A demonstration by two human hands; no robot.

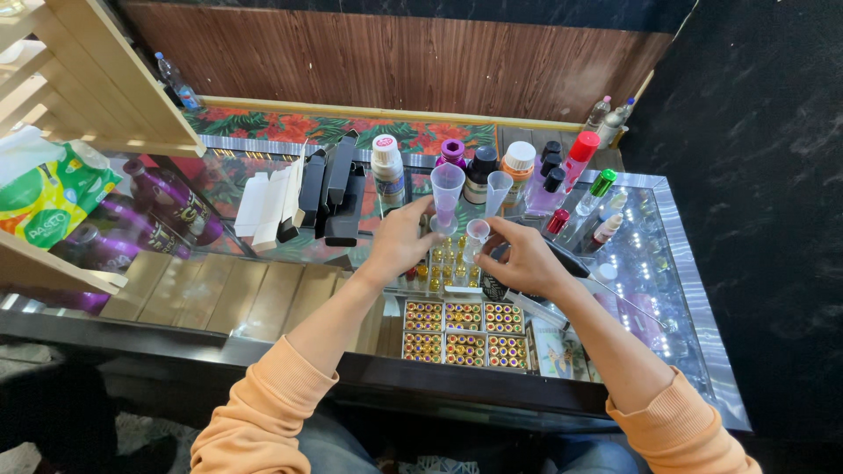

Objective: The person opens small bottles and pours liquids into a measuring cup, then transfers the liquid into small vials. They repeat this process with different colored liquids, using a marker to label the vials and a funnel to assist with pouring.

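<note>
My left hand (397, 241) reaches over the glass counter (676, 263) and its fingers close around the base of a tall clear measuring cup (447, 186) with a pale purple tint. My right hand (524, 256) pinches a small clear cup (478, 231) just to the right of it. Between and below both hands stands a cluster of small gold-capped vials (448, 263). A second clear conical cup (498, 189) stands behind the small one. Orange sleeves cover both forearms.
Bottles with white, purple, black, red and green caps (518, 167) line the back of the counter. Black and white flat boxes (329, 189) stand at left. Trays of gold-capped vials (464, 333) lie under the glass. Purple bottles (167, 197) and a green packet (48, 206) sit far left.
</note>
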